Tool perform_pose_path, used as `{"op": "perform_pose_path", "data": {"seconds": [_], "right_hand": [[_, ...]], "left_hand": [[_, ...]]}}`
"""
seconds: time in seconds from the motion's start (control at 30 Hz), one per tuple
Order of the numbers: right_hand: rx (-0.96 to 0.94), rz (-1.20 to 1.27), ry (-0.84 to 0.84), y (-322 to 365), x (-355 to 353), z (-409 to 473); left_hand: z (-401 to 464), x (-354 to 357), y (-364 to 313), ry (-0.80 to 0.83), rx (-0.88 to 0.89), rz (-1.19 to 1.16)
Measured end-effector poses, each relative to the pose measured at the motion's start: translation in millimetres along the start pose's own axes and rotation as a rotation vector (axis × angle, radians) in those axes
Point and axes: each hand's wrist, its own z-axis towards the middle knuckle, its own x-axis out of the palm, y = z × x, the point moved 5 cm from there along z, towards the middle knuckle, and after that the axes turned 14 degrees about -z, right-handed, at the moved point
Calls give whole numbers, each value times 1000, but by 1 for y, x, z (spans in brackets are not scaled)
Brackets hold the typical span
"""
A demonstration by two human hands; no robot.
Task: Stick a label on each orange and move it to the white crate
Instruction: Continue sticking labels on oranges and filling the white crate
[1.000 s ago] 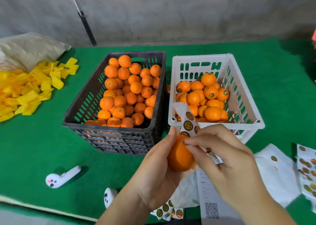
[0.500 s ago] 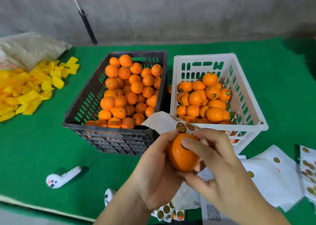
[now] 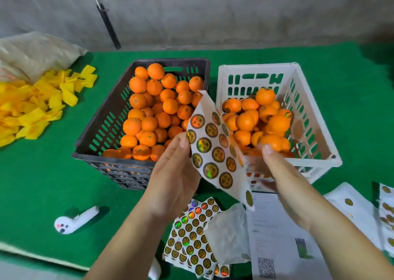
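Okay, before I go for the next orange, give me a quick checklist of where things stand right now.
1. Sticker sheet in hand, labels left on it: ok, left hand grips its edge.
2. Right hand free to peel: cannot tell, blurred and partly behind the sheet.
3. No orange in either hand: ok.
4. Unlabelled oranges left in the black crate: ok, plenty.
5. Room in the white crate: ok, fruit sits below the rim.
6. Spare sheets within reach: ok, on the mat.
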Motion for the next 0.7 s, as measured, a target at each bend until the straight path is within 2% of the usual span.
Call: {"op": "perform_pose_path", "data": {"seconds": [0.03,0.07,0.13,0.23,0.37,0.4,0.43,0.5,0.53,0.6,0.7], "right_hand": [[48,250,158,-8,15,-1],[52,460,238,-11,25,-2],[-4,678,218,-12,33,2],[-85,655,-4,-11,21,15],[-166,628,-207,-9,-11,23],[-166,639,-228,-8,-15,24],[-163,648,-237,-8,-17,24],[-165,650,-259,-8,-19,23],[-166,651,-266,-9,-19,23],[-174,665,-271,-13,-17,20],[-158,689,-289,-22,-18,18]], "left_hand": [[7,-3,-2,21,6,40],[16,-7,-3,32,6,117],[35,-15,-4,88,6,422],[71,-37,-7,146,35,903],[140,-78,-38,-170,166,1113],[159,-91,-40,-212,98,1230],[175,-105,-36,-189,-51,1387],[190,-131,-16,-48,-452,1731],[193,-137,-8,28,-566,1881],[202,-141,6,107,-666,2040],[214,-143,23,50,-724,1987]]}}
